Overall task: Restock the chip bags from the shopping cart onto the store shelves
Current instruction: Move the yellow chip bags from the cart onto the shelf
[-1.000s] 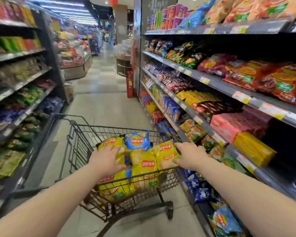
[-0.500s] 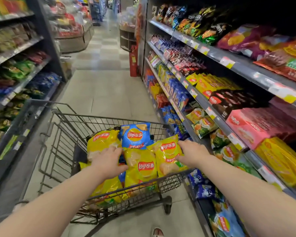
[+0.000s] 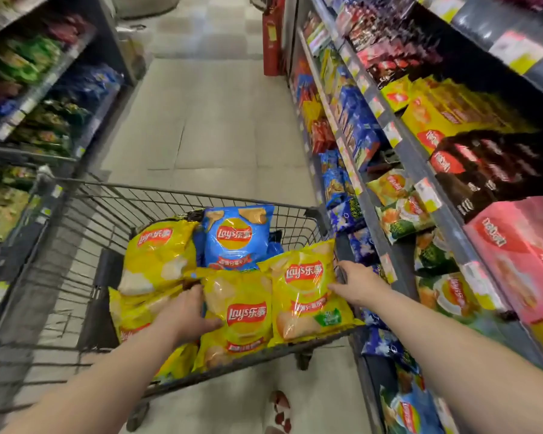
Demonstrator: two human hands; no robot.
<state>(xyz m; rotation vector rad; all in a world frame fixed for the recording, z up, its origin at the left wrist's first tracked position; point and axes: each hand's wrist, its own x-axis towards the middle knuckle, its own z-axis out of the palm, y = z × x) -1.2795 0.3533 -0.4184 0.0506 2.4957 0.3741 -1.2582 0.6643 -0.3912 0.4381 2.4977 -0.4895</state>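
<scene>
Both forearms extended down into shopping cart [image 3: 182,192]. Left hand [image 3: 185,313] gripped middle yellow bag [image 3: 246,321], thumb on front. Right hand [image 3: 359,283] pinched right yellow bag [image 3: 301,296] by edge.

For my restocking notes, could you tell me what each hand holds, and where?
The left hand grips the middle yellow bag at its left edge; the right hand grips the right yellow bag at its right edge.

Pale tiled floor [image 3: 220,130], red extinguisher [image 3: 271,42] (blurred)
</scene>
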